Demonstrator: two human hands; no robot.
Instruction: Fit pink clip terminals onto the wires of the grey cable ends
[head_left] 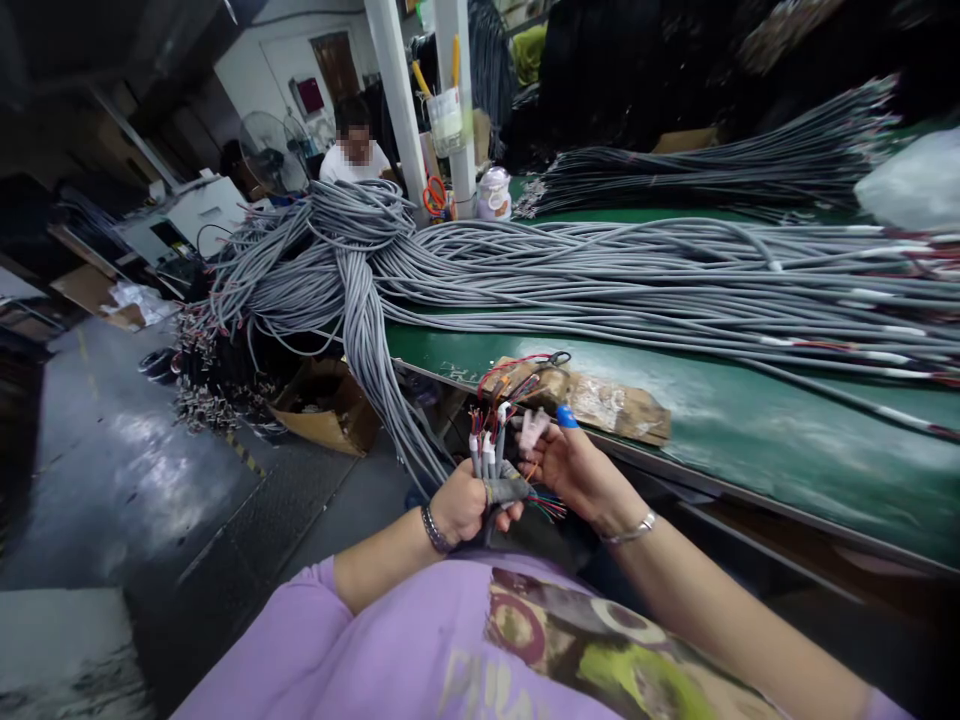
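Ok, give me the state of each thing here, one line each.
left hand: fist shut on grey cable end
grey cable end: stripped, coloured wires fanned out
right hand: fingers pinching a small connector
grey cable pile: sprawled across green bench, draping off its end

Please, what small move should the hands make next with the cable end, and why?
Probably the right hand should pinch one connector and separate it. The left hand grips the grey cable end upright, its coloured wires fanned close together, and the right fingers are already beside them.
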